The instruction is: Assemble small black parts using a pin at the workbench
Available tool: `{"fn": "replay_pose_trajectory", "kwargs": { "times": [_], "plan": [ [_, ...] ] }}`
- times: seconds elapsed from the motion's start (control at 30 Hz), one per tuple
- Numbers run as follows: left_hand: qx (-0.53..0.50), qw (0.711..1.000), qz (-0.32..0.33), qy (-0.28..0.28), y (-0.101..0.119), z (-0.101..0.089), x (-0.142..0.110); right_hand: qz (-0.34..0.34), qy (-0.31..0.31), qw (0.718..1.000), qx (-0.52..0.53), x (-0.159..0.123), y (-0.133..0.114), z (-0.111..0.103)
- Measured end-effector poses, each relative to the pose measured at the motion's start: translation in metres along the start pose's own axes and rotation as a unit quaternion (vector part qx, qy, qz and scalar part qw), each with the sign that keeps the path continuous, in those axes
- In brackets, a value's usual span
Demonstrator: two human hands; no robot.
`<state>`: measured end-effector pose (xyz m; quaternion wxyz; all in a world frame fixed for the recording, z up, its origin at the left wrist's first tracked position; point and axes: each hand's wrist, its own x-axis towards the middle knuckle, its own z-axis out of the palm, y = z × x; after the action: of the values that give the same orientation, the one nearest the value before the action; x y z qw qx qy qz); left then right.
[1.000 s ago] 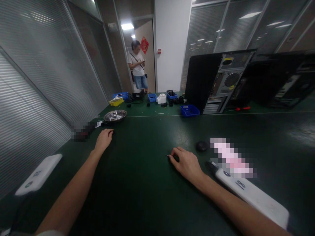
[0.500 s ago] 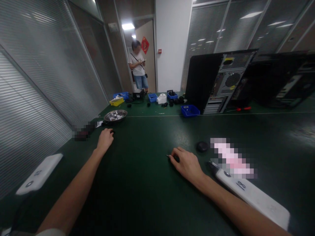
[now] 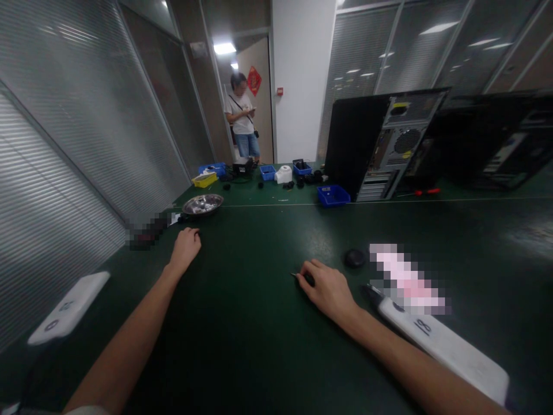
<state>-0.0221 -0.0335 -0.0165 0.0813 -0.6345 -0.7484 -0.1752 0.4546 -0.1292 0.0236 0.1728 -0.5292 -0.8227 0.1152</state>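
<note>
My right hand [image 3: 329, 285] rests on the green table [image 3: 242, 323], closed around a dark-handled tool whose thin metal tip [image 3: 294, 275] points left. Most of the tool is hidden, so its exact kind does not show. Farther left and forward, my left hand [image 3: 185, 248] lies with its fingers curled together. A small dark bit shows at its fingertips, too little to name. Just beyond that hand stands a round metal dish [image 3: 203, 204] with small pale pieces in it. A flat round black object [image 3: 355, 258] lies to the right of my right hand.
A white device marked 18 [image 3: 449, 346] lies beside my right forearm, another white device [image 3: 71, 305] at the left edge. Computer towers [image 3: 358, 144] stand at the back right. Blue trays [image 3: 333, 196] and a yellow tray [image 3: 204, 180] sit behind. A person [image 3: 244, 115] stands in the doorway.
My left hand has turned slightly, and less of the dark bit at its fingertips shows. My right hand keeps its place and its hold on the tool.
</note>
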Motion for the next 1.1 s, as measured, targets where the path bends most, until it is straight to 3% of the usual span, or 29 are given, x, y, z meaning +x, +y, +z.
{"fn": "replay_pose_trajectory", "kwargs": {
  "times": [0.37,0.87,1.1],
  "plan": [
    [-0.023,0.999,-0.009,0.046,-0.001,-0.006,-0.001,-0.004,-0.005,1.0,0.012,-0.002,-0.001,-0.005],
    [0.038,0.998,0.057,0.014,0.007,-0.011,-0.005,-0.008,0.003,1.0,0.009,-0.001,0.001,0.0],
    [0.051,0.997,0.06,0.024,0.008,-0.01,-0.004,-0.011,0.006,1.0,0.008,0.0,0.003,0.002]
  ]
}}
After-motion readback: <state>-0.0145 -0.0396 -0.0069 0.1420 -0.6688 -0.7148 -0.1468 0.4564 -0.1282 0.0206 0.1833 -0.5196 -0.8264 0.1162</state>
